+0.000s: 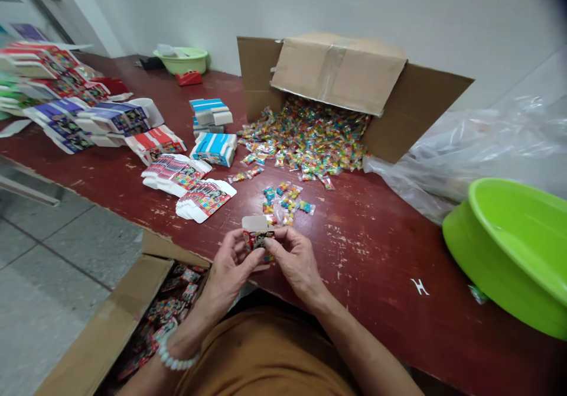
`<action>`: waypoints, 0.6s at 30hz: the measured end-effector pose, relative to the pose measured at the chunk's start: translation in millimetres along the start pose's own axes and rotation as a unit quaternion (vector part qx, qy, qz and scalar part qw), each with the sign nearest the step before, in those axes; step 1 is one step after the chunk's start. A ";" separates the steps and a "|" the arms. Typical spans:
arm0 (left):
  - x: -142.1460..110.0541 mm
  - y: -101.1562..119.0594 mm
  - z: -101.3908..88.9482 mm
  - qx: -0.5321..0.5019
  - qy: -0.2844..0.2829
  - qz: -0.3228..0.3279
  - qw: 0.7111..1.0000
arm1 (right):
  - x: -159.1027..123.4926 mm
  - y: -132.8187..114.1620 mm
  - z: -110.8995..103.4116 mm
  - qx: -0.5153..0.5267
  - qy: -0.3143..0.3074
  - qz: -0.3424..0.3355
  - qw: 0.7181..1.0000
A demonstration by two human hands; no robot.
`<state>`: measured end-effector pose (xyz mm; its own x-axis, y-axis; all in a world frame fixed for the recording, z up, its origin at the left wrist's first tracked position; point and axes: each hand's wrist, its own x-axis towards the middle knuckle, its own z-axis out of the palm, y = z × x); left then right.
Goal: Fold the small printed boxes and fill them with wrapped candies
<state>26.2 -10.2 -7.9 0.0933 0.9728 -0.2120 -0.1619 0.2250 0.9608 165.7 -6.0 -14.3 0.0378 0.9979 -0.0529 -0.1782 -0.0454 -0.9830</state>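
Observation:
Between my two hands is a small printed candy box (259,239), with a pale flap standing up at its top. My left hand (234,258) grips its left side, thumb across the front. On the right side, my right hand (295,258) holds it too, its thumb pressed on the printed face. Just beyond the box lies a small group of wrapped candies (290,198) on the dark red table (354,230). To the left of them are fanned stacks of flat red boxes (206,199). What is inside the held box cannot be made out.
A cardboard carton (339,71) on its side spills many wrapped candies (310,142). Bundles of blue cartons (215,148) and purple cartons (117,117) stand left. A green basin (505,260) is at right, beside plastic sheeting (491,148). Below left, an open box (119,307) holds printed packs.

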 end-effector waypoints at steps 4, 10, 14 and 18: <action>-5.6 -2.4 1.3 0.048 0.101 0.078 0.991 | 1.3 -0.7 -0.6 0.027 0.016 0.003 1.000; -9.4 3.5 1.5 0.062 0.066 0.102 0.991 | -3.3 7.2 2.7 0.030 0.001 -0.049 0.998; -4.1 5.9 -6.4 0.112 0.045 0.073 0.990 | -1.4 5.6 -2.1 0.003 -0.013 -0.054 0.998; -0.8 5.6 -10.3 0.098 0.027 0.033 0.994 | 11.0 -6.6 -12.1 0.005 -0.062 -0.008 0.998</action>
<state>15.1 -9.2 -4.2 0.0347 0.9880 -0.1507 0.0282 0.1498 0.9883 179.3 4.6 -10.5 -0.0804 0.9967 -0.0137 -0.1884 -0.0287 -0.9817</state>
